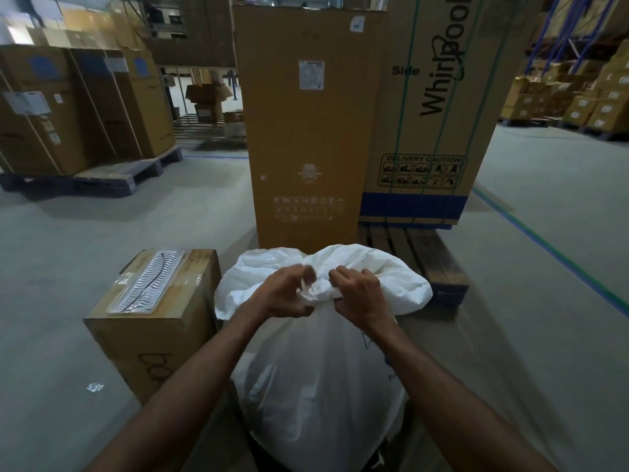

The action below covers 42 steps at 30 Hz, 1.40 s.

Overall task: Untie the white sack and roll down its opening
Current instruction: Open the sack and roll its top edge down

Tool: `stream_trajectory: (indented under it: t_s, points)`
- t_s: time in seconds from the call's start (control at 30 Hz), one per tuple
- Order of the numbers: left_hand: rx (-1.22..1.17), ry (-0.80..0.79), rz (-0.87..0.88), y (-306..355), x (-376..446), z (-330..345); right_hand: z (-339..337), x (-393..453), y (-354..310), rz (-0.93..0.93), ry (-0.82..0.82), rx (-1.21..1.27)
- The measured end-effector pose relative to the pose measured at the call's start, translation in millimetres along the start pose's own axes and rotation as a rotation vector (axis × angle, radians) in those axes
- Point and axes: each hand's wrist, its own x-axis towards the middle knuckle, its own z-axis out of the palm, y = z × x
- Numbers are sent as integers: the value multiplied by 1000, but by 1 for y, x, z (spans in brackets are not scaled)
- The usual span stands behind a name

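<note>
A full white sack (320,379) stands upright in front of me on the warehouse floor. Its neck is gathered into a knot (318,292), and the loose top fabric flares out beyond it in two white lobes. My left hand (284,294) grips the knot from the left, fingers curled into the fabric. My right hand (359,291) pinches the knot from the right. Both hands touch the knot and nearly meet over it. The sack's base is hidden below the frame.
A brown cardboard box (153,321) with a taped top stands just left of the sack. Two tall appliance cartons (306,131) rise behind it, one on a wooden pallet (425,260). Stacked boxes on pallets line the far left and right; grey floor lies between.
</note>
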Motion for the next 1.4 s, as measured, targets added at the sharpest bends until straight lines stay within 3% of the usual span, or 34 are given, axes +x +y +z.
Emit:
stream_trajectory:
  t_s: [0.1,0.27,0.33,0.47,0.6,0.67,0.77,0.87,0.93,0.97,1.0,1.07,1.13,1.2,1.3,1.4]
  points:
    - [139,-31,8,-13,-7,2,3,0,-9,37,-25,12]
    - [414,145,317,-22,-11,5,-9,18,-20,103,-437,126]
    - [526,199,420,-27,-14,10,-9,23,-20,161,-527,213]
    - [604,260,531,-30,-23,18,-1,27,-20,298,-548,387]
    - [555,257,523,-26,-23,14,3,30,-24,274,-424,399]
    - [450,223,392,-23,-22,11,2,30,-27,216,-341,389]
    - [172,210,-67,-10,-39,11,7,23,-26,134,-241,286]
    - [-504,629,-748,20,-60,28,17,7,-30,68,-145,218]
    - [-1091,697,-1218,37,-62,33,23,-2,-41,-46,-114,158]
    - [-1376,696,-1335,38,-60,32,26,-6,-47,-100,-83,122]
    - [-1611,713,-1368,40,-59,27,29,-10,-51,-144,-37,89]
    - [-1833,836,-1373,35,-53,19,37,-20,-55,-203,81,26]
    - [-1892,854,-1352,36,-48,9,41,-28,-55,-231,164,-31]
    - [-1825,753,-1314,38,-46,5,43,-33,-55,-235,181,-61]
    - [-1827,765,-1343,27,-46,13,36,-31,-54,-121,75,66]
    - [-1854,819,-1277,25,-52,20,25,-28,-52,97,-197,292]
